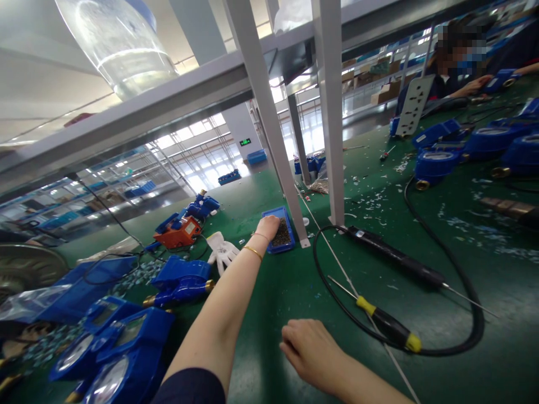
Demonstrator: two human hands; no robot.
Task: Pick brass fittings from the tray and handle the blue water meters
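Head view: blue meters (130, 331) crowd the left of the desk (259, 342), then a white glove (222, 251) beside my forearm. My left hand (268, 226) dips into a blue tray (283, 248), fingertips hidden, grip untellable. The tray's right edge sits just beside a post (275, 146). Across a strip of desk, my right hand (311, 349) curls, its contents unseen, near a screwdriver (385, 322).

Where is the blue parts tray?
The tray is central in the head view, on the green table, with the left hand over it and a grey post just right.
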